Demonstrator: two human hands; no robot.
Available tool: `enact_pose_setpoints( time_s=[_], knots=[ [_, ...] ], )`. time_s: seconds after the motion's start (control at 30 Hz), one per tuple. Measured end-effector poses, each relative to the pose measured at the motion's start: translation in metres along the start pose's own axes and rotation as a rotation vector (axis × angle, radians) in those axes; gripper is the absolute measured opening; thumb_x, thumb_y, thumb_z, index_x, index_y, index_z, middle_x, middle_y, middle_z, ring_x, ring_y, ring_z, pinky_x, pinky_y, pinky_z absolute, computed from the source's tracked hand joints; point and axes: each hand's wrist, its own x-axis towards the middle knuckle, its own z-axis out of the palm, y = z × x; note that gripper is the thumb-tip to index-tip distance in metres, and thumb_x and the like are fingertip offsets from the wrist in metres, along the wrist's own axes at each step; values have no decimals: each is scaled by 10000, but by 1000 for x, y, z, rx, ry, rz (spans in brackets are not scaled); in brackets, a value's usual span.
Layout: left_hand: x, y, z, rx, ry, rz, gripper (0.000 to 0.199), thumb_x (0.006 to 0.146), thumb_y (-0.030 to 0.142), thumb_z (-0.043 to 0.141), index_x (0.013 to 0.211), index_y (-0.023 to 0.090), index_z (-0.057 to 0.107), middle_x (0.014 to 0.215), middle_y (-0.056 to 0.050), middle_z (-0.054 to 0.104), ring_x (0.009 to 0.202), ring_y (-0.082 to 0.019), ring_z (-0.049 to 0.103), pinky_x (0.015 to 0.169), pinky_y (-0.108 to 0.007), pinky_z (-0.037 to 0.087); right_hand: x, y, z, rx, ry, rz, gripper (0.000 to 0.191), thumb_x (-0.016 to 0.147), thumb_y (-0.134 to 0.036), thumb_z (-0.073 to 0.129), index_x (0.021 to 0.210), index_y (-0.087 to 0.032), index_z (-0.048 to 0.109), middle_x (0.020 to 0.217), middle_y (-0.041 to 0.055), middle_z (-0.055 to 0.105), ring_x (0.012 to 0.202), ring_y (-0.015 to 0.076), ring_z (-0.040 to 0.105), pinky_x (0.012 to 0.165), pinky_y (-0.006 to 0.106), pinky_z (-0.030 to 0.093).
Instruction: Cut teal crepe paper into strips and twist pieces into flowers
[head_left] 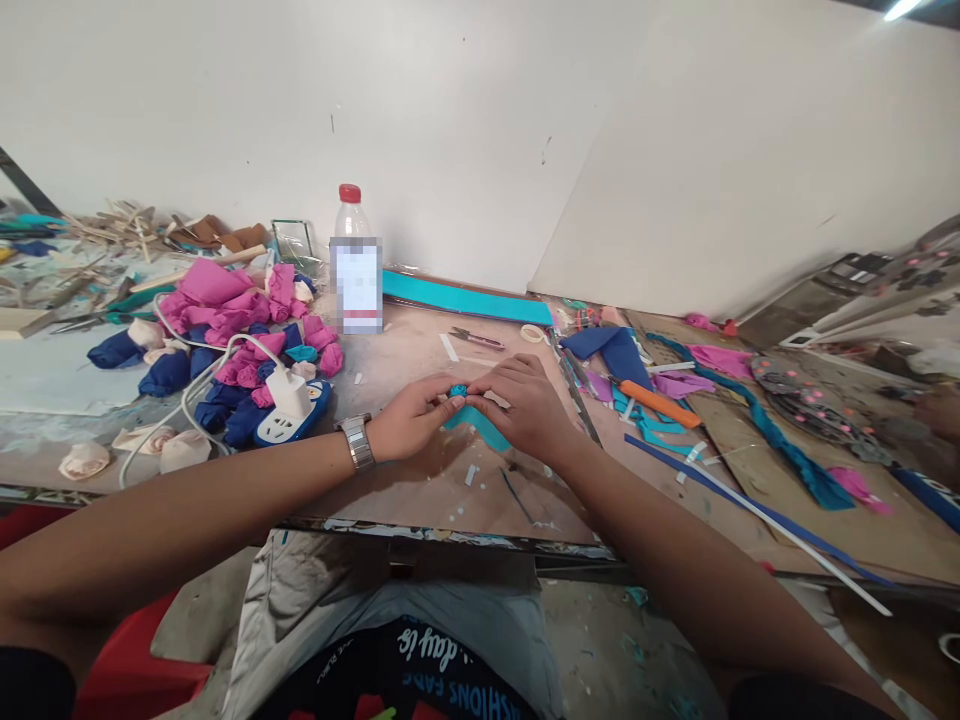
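A teal fabric strip [487, 430] is held in front of me over the table, its upper end rolled into a small bud between both hands. My left hand [418, 415], with a metal watch [356, 441] on the wrist, pinches the bud from the left. My right hand [520, 402] grips it from the right with thumb and fingers pressed together, and the loose part of the strip hangs below. Small white scraps [471, 474] lie on the table just under the hands.
Pink and blue fabric flowers [217, 300] are heaped left beside a power strip [285, 425] with a cable. A red-capped bottle [350, 205] stands behind a phone [360, 285]. Tape [531, 333], an orange-handled tool [660, 403] and long strips [750, 503] lie right.
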Motion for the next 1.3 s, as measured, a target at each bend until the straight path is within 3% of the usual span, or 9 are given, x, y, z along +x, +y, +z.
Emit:
enact_pose_setpoints(
  time_s=[0.3,0.47,0.6,0.83,1.03,1.13,1.3],
  knots=[
    [-1,-2,-2,37,-41,8,470,1052,517,425,1189,166,707,1167,-117,716,1058,-259,639,960,-395,484,0,1,-3,-11,-32,-14,128,1014,-294,630,925,-229,694,907,23,795,881,218,689,923,428,377],
    [-1,0,-4,92,-82,50,445,1069,463,384,1196,163,685,1217,-120,701,1130,-266,626,1040,-416,466,-1,0,0,-10,-1,-10,139,1000,-323,661,914,-216,679,891,27,781,881,220,677,914,416,387],
    [-2,0,-4,120,-85,80,399,1071,395,372,1230,175,664,1265,-120,682,1189,-266,609,1094,-425,441,-2,0,2,-1,-5,0,135,992,-352,677,1021,-223,706,911,38,773,905,229,668,919,414,406],
    [-3,-1,-3,145,-122,57,336,1042,349,394,1146,164,654,1158,-113,677,1090,-260,609,1026,-425,470,-1,-2,1,26,2,-86,119,1000,-339,666,1034,-256,745,948,41,771,916,227,652,922,422,420],
    [-4,-1,1,91,-79,28,330,1053,368,412,1167,157,638,1146,-110,686,1056,-250,617,982,-407,468,-1,-1,1,41,-12,-97,96,1013,-304,640,1024,-229,699,965,52,767,927,238,650,915,426,426],
    [-4,-3,2,20,6,17,298,1045,381,478,1225,173,593,1155,-88,671,1007,-209,618,923,-356,484,-1,1,1,36,25,-66,89,1007,-301,649,969,-228,683,944,45,764,926,237,650,914,418,427],
    [-2,-8,2,-18,98,35,242,1029,397,550,1128,179,586,995,-44,645,910,-166,601,864,-312,478,-1,1,2,42,73,-49,95,1005,-302,655,943,-231,662,902,27,759,907,223,664,907,399,428]
  ],
)
